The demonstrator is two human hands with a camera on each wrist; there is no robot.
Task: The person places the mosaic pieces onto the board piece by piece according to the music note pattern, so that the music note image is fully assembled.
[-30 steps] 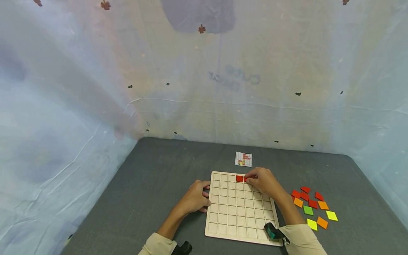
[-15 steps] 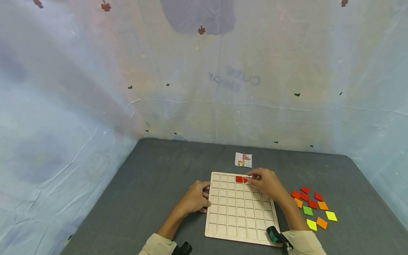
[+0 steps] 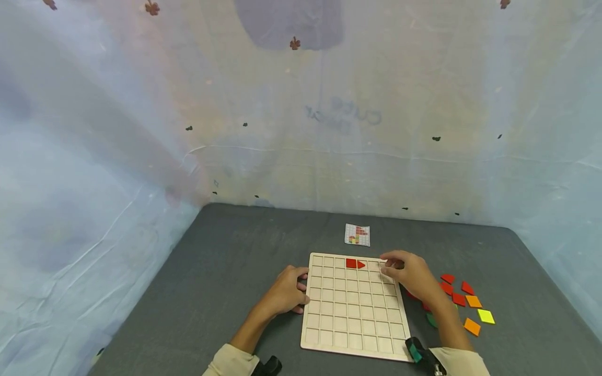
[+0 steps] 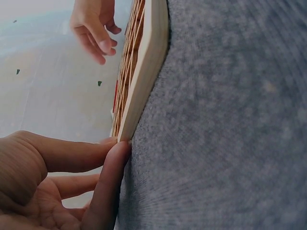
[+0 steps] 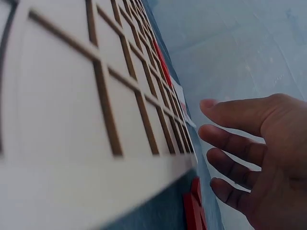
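Observation:
A light wooden grid board (image 3: 353,312) lies on the dark table. In its far row sit a red square (image 3: 350,263) and, touching its right side, a red pointed piece (image 3: 360,265). My left hand (image 3: 284,292) grips the board's left edge; in the left wrist view its thumb and a finger (image 4: 76,155) pinch the wooden rim. Over the board's far right corner is my right hand (image 3: 413,272), and the right wrist view shows its fingers (image 5: 235,148) loosely bent and apart, holding nothing.
A small printed card (image 3: 357,235) lies beyond the board. Right of the board are several loose pieces in red, orange, green and yellow, such as a yellow one (image 3: 486,316) and an orange one (image 3: 472,327); my right forearm covers some. A pale sheet hangs behind the table.
My right hand has let go of the red pointed piece, which now lies uncovered beside the red square, and has moved right. The left hand stays on the board's edge.

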